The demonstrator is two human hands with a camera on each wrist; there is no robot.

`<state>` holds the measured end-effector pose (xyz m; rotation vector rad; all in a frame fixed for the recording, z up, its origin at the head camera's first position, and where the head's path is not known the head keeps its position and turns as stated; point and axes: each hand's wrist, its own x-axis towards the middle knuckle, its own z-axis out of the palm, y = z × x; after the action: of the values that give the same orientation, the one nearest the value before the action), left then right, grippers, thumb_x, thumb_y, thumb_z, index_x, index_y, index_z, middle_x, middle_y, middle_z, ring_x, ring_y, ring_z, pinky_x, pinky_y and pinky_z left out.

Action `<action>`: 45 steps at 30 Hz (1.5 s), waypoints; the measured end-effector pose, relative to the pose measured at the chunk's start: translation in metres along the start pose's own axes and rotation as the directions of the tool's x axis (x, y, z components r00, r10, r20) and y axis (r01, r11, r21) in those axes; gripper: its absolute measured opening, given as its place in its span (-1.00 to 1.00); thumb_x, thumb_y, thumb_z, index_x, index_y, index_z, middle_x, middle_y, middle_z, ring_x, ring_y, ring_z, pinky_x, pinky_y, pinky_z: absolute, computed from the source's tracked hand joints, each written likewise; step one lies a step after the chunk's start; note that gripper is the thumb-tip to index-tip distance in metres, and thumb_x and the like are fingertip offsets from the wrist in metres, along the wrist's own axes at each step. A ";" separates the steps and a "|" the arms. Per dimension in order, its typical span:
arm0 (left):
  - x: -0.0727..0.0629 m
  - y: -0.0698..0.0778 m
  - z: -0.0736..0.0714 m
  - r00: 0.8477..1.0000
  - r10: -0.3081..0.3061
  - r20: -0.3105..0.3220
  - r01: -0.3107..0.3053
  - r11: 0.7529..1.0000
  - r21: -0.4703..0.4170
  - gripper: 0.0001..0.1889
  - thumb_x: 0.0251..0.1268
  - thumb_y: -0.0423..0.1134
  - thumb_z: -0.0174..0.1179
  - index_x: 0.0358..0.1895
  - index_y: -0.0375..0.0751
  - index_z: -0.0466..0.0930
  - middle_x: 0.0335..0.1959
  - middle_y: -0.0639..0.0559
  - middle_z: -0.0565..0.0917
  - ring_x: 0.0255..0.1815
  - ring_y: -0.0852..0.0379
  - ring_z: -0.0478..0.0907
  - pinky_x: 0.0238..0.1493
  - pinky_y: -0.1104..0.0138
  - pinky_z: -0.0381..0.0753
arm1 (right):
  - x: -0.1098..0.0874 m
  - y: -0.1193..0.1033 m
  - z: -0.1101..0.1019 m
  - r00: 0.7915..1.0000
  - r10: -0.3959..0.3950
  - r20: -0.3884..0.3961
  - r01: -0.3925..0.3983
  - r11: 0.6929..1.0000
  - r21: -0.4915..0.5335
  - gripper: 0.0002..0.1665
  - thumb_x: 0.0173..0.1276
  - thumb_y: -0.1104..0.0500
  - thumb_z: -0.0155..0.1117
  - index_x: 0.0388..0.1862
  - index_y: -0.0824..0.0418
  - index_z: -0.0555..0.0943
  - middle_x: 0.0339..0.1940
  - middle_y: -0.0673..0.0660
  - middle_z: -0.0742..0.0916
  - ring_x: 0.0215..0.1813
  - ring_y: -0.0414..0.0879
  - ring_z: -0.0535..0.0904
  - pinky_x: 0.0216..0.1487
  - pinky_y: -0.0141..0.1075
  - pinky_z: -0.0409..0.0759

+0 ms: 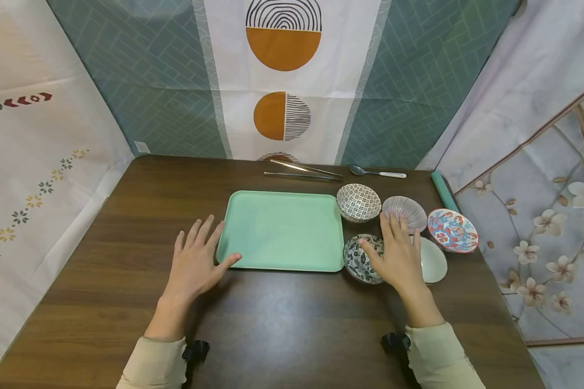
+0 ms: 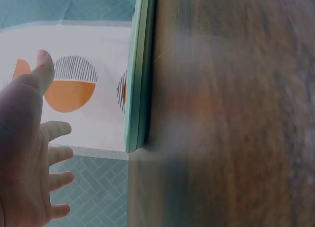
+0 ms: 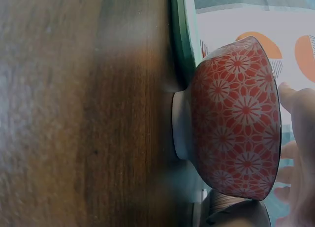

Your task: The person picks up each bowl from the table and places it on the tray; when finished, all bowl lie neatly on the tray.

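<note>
My left hand (image 1: 194, 263), fingers spread, hovers by the left end of a mint-green tray (image 1: 282, 231), holding nothing. Over the bowls to the right of the tray is my right hand (image 1: 398, 254), its fingers extended. Its thumb lies above a bowl with a dark floral inside (image 1: 360, 263), whose red patterned outside (image 3: 236, 118) shows in the right wrist view. The hand partly covers a plain white bowl (image 1: 433, 261) and a striped bowl (image 1: 405, 210). Behind stands a bowl with a brown lattice pattern (image 1: 358, 201); a red-and-blue patterned bowl (image 1: 452, 230) sits at the far right.
Metal chopsticks (image 1: 302, 176) lie behind the tray, in front of the wall cloth. A spoon with a white handle (image 1: 377, 173) is to their right. A rolled teal item (image 1: 444, 191) lies at the table's back right edge. Brown wooden table (image 1: 282, 329) extends in front.
</note>
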<state>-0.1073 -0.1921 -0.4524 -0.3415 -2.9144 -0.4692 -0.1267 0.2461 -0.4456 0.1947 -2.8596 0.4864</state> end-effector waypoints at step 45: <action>0.002 -0.018 0.026 0.956 -0.280 0.087 0.282 0.799 -0.532 -0.57 0.40 -0.25 0.32 0.20 -0.47 0.59 0.05 -0.38 0.66 -0.03 -0.23 0.69 -0.03 -0.02 0.65 | -0.014 0.142 -0.048 0.794 0.538 -0.283 -0.467 0.838 0.284 -0.46 0.47 0.16 0.25 0.28 0.50 0.52 0.12 0.51 0.65 0.12 0.37 0.58 0.08 -0.12 0.46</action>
<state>-0.1170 -0.2002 -0.4818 0.0373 -2.7859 -1.3494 -0.1270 0.3965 -0.4493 -0.5930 -2.4716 0.8166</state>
